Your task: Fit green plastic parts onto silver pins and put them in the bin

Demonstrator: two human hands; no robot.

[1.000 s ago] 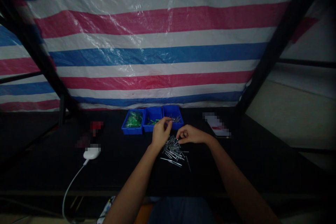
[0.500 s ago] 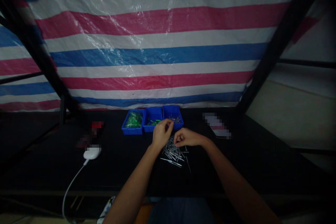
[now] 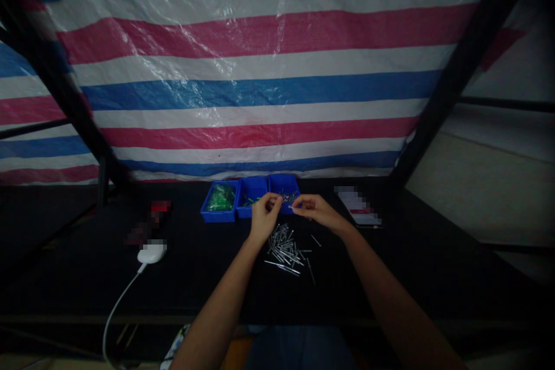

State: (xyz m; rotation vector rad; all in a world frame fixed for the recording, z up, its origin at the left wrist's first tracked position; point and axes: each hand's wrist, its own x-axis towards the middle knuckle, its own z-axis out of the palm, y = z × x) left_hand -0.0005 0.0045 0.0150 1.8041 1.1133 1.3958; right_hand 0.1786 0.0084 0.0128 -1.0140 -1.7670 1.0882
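Observation:
A loose pile of silvery screws or nails (image 3: 284, 248) lies on the black table. My left hand (image 3: 265, 214) is closed in front of the middle blue bin (image 3: 252, 185), its thumb and fingertips together; what they hold is too small to name. Level with it, my right hand (image 3: 314, 209) pinches by the front of the right blue bin (image 3: 284, 181), which has small metal pieces inside. Something tiny and pale shows at the right fingertips. Green pieces lie in the middle bin. The two hands are apart.
The left blue bin (image 3: 218, 217) holds a bag of green pieces. A phone (image 3: 358, 206) lies at the right. On the left are a white device (image 3: 151, 252) with a cable and a blurred red object (image 3: 160, 206). A striped sheet (image 3: 260, 92) hangs behind the table.
My right hand has moved up and right, from the pile to the right bin. My left hand has shifted slightly. A single metal piece now shows at the pile's right.

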